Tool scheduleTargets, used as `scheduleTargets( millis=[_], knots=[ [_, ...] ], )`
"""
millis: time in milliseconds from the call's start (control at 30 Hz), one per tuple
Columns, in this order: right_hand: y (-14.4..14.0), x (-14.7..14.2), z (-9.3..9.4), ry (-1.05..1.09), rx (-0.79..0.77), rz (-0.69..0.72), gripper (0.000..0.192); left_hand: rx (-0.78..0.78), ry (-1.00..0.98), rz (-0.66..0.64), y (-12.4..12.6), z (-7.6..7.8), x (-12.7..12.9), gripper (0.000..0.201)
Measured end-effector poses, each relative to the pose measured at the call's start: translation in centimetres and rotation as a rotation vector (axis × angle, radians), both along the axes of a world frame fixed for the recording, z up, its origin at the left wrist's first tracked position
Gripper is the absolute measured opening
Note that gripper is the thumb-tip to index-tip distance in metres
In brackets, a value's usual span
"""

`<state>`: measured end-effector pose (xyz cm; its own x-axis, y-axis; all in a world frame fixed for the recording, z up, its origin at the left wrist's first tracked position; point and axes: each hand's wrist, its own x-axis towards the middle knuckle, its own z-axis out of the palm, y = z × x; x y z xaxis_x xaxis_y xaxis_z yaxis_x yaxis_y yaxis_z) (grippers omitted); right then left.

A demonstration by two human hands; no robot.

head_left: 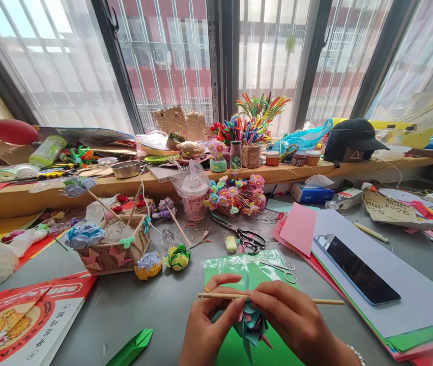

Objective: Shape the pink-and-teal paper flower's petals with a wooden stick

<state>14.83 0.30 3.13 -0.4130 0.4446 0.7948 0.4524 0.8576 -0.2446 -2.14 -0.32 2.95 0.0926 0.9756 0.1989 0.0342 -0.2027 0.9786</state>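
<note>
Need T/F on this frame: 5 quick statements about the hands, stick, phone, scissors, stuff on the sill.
1. Both hands hold a teal folded paper flower with a thin wooden stick lying across it. True; left hand and right hand both pinch it.
2. The black smartphone lies face up on the white paper sheet. True.
3. The black-handled scissors are in the right hand. False; they lie on the grey table, beyond the hands.
4. The black cap sits on the wooden windowsill. True.
5. The small green-and-yellow paper flower is inside the woven basket. False; it lies on the table beside the basket.
</note>
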Motion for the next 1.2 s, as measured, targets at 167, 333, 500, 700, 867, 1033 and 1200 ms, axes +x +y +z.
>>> scheduleTargets(
  millis=[167, 333, 500, 700, 867, 1033, 1200],
  knots=[
    [-0.1, -0.1, 0.2, 0.024, 0.01, -0.035, 0.018, -0.005, -0.049, 0.008, -0.1, -0.3, 0.2, 0.018],
    [-0.2, -0.2, 0.5, 0.037, 0.006, -0.078, 0.019, -0.035, -0.245, -0.003, 0.1, -1.1, 0.1, 0.021],
    [0.2, -0.2, 0.3, 0.064, -0.037, -0.12, 0.017, -0.142, -0.382, -0.03, 0.1, -1.2, 0.4, 0.067],
    [0.4, -0.1, 0.0, 0.119, -0.197, -0.108, 0.016, -0.371, -0.357, -0.151, -0.2, -1.2, 1.1, 0.076],
    [0.3, 0.1, 0.7, 0.186, -0.406, -0.058, 0.013, -0.298, -0.437, -0.088, -0.1, -1.3, 1.4, 0.067],
    [0.3, 0.3, 0.9, 0.319, -0.711, -0.022, 0.014, -0.227, -0.402, -0.046, 0.0, -1.6, 1.2, 0.056],
    [0.6, 0.0, 0.3, 0.512, -0.963, 0.084, 0.017, -0.198, -0.323, -0.035, -0.1, -1.2, 1.0, 0.055]
  ],
)
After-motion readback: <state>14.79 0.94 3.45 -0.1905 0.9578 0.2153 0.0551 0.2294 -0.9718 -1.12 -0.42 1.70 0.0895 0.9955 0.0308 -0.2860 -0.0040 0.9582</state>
